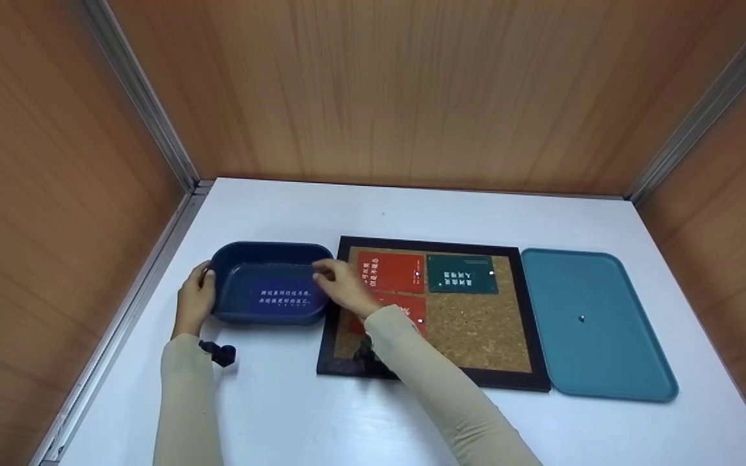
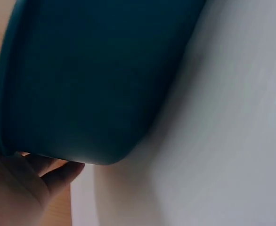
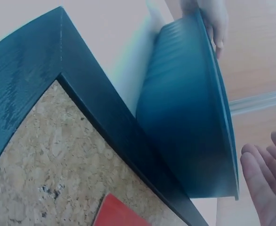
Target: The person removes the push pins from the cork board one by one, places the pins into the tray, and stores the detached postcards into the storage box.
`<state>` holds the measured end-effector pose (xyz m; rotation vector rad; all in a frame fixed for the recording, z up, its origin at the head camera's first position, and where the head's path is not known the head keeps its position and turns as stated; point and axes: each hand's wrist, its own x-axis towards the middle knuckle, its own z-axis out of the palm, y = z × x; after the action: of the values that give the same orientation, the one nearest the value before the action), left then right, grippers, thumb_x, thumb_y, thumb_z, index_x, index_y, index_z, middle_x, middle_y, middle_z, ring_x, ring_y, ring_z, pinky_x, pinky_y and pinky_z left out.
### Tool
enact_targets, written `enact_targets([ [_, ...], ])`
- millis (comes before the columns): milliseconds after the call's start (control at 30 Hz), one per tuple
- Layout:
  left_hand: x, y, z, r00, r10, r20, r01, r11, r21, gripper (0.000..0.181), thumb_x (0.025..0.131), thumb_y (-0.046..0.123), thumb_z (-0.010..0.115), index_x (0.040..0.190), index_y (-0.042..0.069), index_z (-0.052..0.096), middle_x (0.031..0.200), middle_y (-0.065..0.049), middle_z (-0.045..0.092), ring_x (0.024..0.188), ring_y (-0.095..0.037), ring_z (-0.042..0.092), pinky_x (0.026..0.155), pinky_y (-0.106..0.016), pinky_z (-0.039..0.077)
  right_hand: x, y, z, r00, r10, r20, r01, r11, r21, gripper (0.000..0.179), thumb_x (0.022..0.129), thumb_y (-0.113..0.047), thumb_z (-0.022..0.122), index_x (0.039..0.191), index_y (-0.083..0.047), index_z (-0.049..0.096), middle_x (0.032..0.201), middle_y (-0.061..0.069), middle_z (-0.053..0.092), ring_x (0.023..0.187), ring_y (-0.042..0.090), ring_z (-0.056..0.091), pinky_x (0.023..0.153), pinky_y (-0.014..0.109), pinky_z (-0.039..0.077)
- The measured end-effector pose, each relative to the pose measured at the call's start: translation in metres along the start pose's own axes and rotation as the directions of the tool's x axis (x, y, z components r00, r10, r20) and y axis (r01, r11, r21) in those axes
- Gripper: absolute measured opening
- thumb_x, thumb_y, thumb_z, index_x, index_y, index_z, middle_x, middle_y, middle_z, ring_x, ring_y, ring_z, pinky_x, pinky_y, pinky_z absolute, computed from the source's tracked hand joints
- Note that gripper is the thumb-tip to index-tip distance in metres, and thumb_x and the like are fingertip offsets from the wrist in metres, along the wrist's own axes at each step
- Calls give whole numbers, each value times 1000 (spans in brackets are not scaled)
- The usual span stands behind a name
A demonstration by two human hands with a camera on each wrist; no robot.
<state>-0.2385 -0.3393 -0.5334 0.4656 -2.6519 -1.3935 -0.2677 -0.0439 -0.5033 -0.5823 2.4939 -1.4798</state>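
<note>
My left hand [image 1: 195, 299] holds the left end of a dark blue plastic basin [image 1: 272, 319], its thumb at the rim; in the left wrist view the fingers [image 2: 62, 176] lie along the outer wall. A blue-purple card with white lettering [image 1: 282, 296] lies inside the basin. Over the basin's right rim is my right hand [image 1: 345, 285], its fingers bent loosely towards the thumb. The right wrist view shows that hand [image 3: 267, 183] beside the rim, thumb apart from the fingers and nothing visible between them.
Right of the basin lies a dark-framed cork board [image 1: 476, 330]. Two red cards, one upper [image 1: 392, 272] and one lower [image 1: 408, 310], and a green card [image 1: 462, 274] are on it, with small shiny pin heads. Beyond it, a teal tray [image 1: 606, 356] bears one small metallic ball [image 1: 581, 318].
</note>
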Motion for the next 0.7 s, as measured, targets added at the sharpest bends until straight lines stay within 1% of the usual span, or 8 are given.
enact_targets([
  [67, -1, 4, -3, 1000, -2, 20, 1, 999, 44, 54, 105, 30, 27, 152, 4, 25, 154, -24, 29, 143, -39, 26, 118, -51, 23, -2, -1, -3, 1000, 9, 14, -10, 999, 37, 33, 97, -16, 57, 128, -5, 60, 122, 9, 65, 104, 15, 62, 88, 25, 54],
  [133, -2, 8, -4, 1000, 14, 27, -16, 996, 87, 55, 105, 31, 26, 152, 3, 22, 156, -23, 23, 145, -39, 21, 119, -51, 19, -5, -1, -7, 999, 25, 30, -28, 997, 74, 33, 97, -16, 57, 128, -5, 60, 124, 8, 64, 106, 14, 61, 91, 26, 53],
  [200, -2, 13, -5, 999, 48, 26, -51, 992, 117, 55, 105, 29, 26, 153, 2, 19, 157, -24, 19, 146, -40, 17, 120, -52, 16, -7, -2, -10, 999, 33, 41, -37, 994, 98, 32, 97, -15, 58, 127, -5, 61, 124, 9, 64, 107, 15, 60, 92, 27, 53],
  [300, -2, 22, -3, 992, 119, 30, -122, 980, 157, 54, 106, 26, 26, 152, 0, 17, 158, -23, 14, 147, -41, 11, 121, -52, 12, -10, 1, -17, 998, 41, 43, -46, 993, 106, 30, 96, -15, 59, 124, -6, 63, 121, 9, 65, 104, 14, 60, 91, 27, 53],
  [433, -4, 36, 3, 982, 184, 52, -191, 961, 201, 55, 106, 27, 26, 153, 2, 14, 160, -19, 12, 148, -38, 8, 120, -53, 10, -14, 8, -28, 999, 36, 38, -39, 995, 87, 28, 96, -18, 60, 121, -8, 65, 115, 6, 67, 99, 13, 61, 87, 26, 54],
  [533, -7, 49, 11, 971, 227, 70, -237, 944, 231, 55, 106, 29, 27, 154, 4, 13, 160, -17, 11, 148, -37, 8, 120, -54, 10, -17, 15, -37, 1000, -5, 27, 4, 998, 56, 27, 95, -17, 60, 120, -6, 66, 112, 8, 68, 97, 16, 62, 84, 27, 54],
  [633, -10, 60, 22, 955, 283, 93, -297, 920, 256, 55, 106, 29, 29, 154, 6, 16, 160, -17, 13, 148, -37, 10, 120, -55, 12, -20, 22, -47, 999, -41, 12, 41, 999, 21, 27, 95, -15, 61, 117, -2, 67, 109, 12, 69, 95, 20, 64, 80, 27, 54],
  [700, -13, 67, 30, 941, 320, 110, -338, 902, 268, 55, 106, 29, 31, 154, 7, 18, 160, -17, 14, 148, -37, 12, 120, -55, 13, -23, 27, -53, 999, -33, 11, 33, 999, 23, 27, 94, -14, 62, 117, 0, 67, 108, 13, 69, 95, 23, 64, 80, 29, 54],
])
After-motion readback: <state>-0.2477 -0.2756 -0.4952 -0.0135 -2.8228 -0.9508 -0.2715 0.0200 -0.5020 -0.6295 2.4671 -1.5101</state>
